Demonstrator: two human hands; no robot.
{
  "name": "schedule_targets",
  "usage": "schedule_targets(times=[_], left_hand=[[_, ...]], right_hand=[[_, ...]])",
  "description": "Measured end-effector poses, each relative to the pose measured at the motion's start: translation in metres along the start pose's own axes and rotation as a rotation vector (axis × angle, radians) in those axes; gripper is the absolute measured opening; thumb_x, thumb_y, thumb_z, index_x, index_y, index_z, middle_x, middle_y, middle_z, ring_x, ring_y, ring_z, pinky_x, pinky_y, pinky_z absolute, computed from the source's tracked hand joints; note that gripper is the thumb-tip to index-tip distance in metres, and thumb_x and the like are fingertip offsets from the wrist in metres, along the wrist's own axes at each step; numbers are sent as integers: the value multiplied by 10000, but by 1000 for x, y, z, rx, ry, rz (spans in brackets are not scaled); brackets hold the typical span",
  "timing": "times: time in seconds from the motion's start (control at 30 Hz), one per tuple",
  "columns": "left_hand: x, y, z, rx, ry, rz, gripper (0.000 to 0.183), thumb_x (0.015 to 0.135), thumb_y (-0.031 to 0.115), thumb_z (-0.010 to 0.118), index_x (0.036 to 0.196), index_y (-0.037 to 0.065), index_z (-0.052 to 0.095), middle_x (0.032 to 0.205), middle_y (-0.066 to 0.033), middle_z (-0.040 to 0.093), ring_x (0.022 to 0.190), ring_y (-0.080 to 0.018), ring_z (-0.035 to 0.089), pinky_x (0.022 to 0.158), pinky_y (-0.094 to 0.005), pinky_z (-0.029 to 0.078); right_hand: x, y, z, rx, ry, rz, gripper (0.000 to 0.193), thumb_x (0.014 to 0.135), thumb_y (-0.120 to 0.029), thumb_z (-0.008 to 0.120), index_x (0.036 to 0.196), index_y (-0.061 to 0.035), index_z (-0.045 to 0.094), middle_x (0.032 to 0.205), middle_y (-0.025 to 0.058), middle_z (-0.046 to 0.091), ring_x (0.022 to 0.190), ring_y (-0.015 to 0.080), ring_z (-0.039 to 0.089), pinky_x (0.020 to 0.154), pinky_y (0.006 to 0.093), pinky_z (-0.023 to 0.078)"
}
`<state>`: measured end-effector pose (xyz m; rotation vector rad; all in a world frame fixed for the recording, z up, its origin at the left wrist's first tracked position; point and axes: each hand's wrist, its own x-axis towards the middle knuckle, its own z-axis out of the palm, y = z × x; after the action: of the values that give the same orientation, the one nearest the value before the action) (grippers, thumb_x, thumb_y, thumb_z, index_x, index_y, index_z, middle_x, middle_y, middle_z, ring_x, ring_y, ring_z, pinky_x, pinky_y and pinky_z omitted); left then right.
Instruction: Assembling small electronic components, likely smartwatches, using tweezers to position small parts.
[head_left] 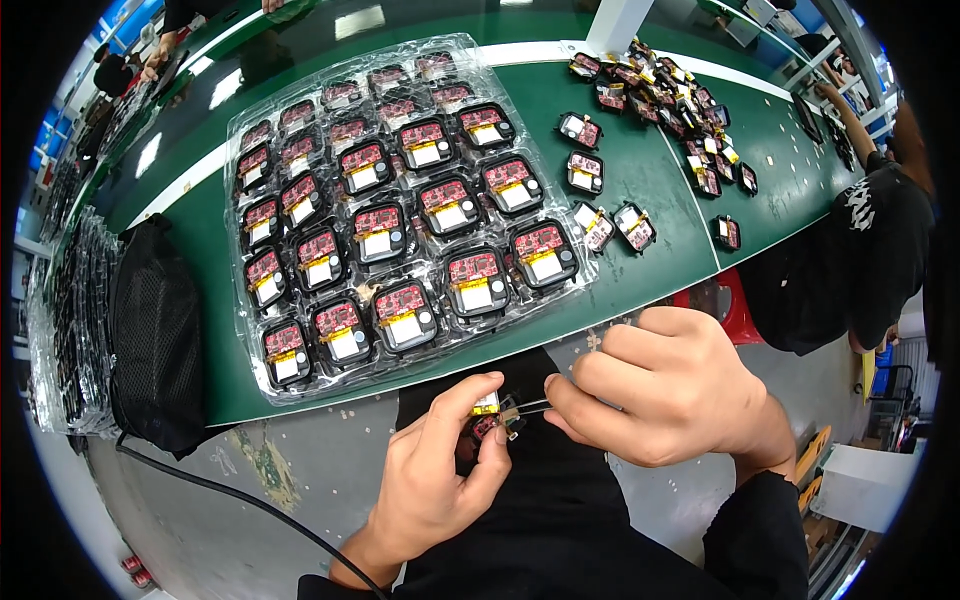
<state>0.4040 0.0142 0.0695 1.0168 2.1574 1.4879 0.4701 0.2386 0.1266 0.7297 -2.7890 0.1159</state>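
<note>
My left hand (435, 470) pinches a small red circuit board (486, 426) with a white-and-yellow battery on it, between thumb and index finger, just off the table's near edge. My right hand (660, 390) is closed on thin metal tweezers (532, 407). Their tips reach the edge of the board; whether they grip a part there is too small to tell. Beyond my hands lies a clear plastic tray (243, 310) with rows of black-framed units, each showing a red board and a white battery.
Loose units (585, 172) lie right of the tray on the green table (640, 290), with a heap of boards (660, 90) farther back. At the left are a black mesh bag (155, 330), stacked clear trays (75, 310) and a black cable (250, 492). Another person (865, 250) sits at the right.
</note>
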Motion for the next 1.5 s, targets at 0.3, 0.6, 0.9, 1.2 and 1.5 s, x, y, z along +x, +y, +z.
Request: schedule_targets(times=[0.3, 0.6, 0.9, 1.2, 1.5], left_hand=[[1, 1, 1, -17, 15, 11, 458, 849, -99, 647, 1292, -38, 545, 865, -117, 701, 744, -110, 667, 702, -239, 517], [-2, -8, -3, -38, 3, 16, 564, 872, -38, 685, 1393, -29, 469, 857, -106, 694, 663, -135, 650, 574, -261, 514], [-9, -5, -2, -307, -153, -221, 789, 939, -54, 615, 1561, -41, 129, 1010, -155, 720, 898, -139, 657, 818, -277, 528], [-2, -1, 7, 74, -176, 100, 891, 863, -52, 713, 1548, -112, 146, 829, -141, 687, 677, -261, 686, 644, -340, 558], [-5, -8, 12, -256, -105, -213, 658, 949, -18, 640, 1526, -37, 324, 905, -111, 698, 803, -139, 677, 737, -299, 574]], right_hand=[[0, 0, 4, 10, 53, 10, 105, 656, -189, 676, 717, -112, 641, 695, -32, 437, 625, 105, 480, 515, 265, 350], [-19, 14, -12, 196, -131, 60, 143, 732, -190, 775, 806, -137, 664, 717, -40, 510, 615, 141, 528, 510, 289, 367], [-32, -10, -3, -44, -287, 719, 247, 859, -99, 678, 1065, -47, 552, 760, 85, 574, 692, 270, 668, 531, 408, 510], [-11, -13, 8, 953, -209, 706, 400, 922, -267, 748, 1216, -25, 625, 760, 159, 672, 654, 304, 685, 579, 381, 518], [-12, -14, 25, 1163, -30, 601, 113, 933, -119, 699, 986, -21, 676, 829, 107, 694, 690, 252, 673, 560, 328, 501]])
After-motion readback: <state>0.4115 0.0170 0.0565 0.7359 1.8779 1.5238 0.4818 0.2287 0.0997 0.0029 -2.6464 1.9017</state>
